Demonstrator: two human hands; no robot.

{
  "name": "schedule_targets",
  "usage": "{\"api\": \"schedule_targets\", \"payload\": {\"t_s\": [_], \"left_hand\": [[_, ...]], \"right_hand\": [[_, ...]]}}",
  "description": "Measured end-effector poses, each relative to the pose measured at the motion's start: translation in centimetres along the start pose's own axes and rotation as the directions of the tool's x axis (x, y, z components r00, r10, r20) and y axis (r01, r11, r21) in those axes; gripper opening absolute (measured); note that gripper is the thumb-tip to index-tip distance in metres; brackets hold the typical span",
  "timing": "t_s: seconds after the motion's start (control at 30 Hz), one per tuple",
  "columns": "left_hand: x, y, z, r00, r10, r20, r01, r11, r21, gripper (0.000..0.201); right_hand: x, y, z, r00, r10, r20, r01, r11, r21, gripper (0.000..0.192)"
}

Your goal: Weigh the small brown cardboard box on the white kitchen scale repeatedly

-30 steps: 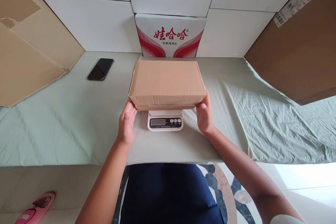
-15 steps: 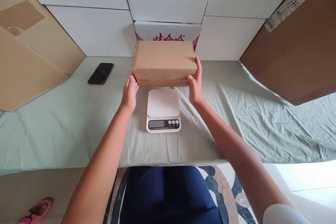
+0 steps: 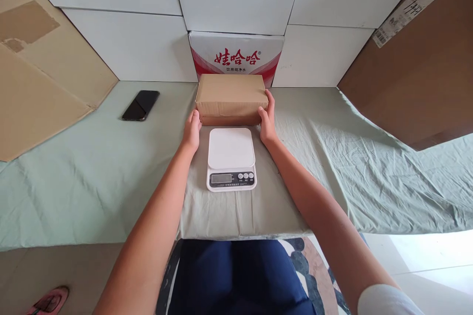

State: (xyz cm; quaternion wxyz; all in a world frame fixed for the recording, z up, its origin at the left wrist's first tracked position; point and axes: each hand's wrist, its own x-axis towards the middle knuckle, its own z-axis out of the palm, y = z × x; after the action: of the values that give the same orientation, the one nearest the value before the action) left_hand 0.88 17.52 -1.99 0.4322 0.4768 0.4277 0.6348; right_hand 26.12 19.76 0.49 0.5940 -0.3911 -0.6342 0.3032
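Observation:
A closed brown cardboard box [image 3: 231, 89] is between my hands, just behind a white kitchen scale [image 3: 231, 148]. My left hand [image 3: 192, 130] grips its left end, and my right hand [image 3: 268, 120] grips the right end with the thumb on the front face. Whether the box's underside rests on the cloth cannot be made out. The scale's platform is bare, and its dark display with round buttons faces me.
A black phone [image 3: 141, 105] lies on the green cloth [image 3: 148, 172] to the left. Large cardboard boxes stand at the left [image 3: 48, 74] and right [image 3: 414, 69]. Behind is a white carton with red lettering [image 3: 237, 56] among white panels. A pink slipper [image 3: 50, 301] is on the floor.
The cardboard box has moved lower and farther back, held in both hands. More of the red lettering on the carton behind it now shows.

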Motion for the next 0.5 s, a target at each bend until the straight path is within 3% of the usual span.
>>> {"api": "schedule_targets", "payload": {"t_s": [0.13,0.33,0.5], "left_hand": [[0.4,0.4,-0.7,0.999,-0.026,-0.022,0.026,0.999,-0.021,0.091],[2.1,0.2,-5.0,0.991,0.005,-0.132,-0.006,1.000,-0.007,0.095],[2.6,-0.8,-6.1,0.996,0.051,-0.074,-0.049,0.998,0.026,0.088]], "right_hand": [[0.2,0.9,-0.4,0.997,0.064,-0.036,-0.062,0.997,0.052,0.082],[0.4,3.0,-2.5,0.969,0.149,-0.195,-0.134,0.987,0.092,0.088],[-0.1,3.5,-2.4,0.983,0.168,-0.074,-0.164,0.985,0.052,0.087]]}}
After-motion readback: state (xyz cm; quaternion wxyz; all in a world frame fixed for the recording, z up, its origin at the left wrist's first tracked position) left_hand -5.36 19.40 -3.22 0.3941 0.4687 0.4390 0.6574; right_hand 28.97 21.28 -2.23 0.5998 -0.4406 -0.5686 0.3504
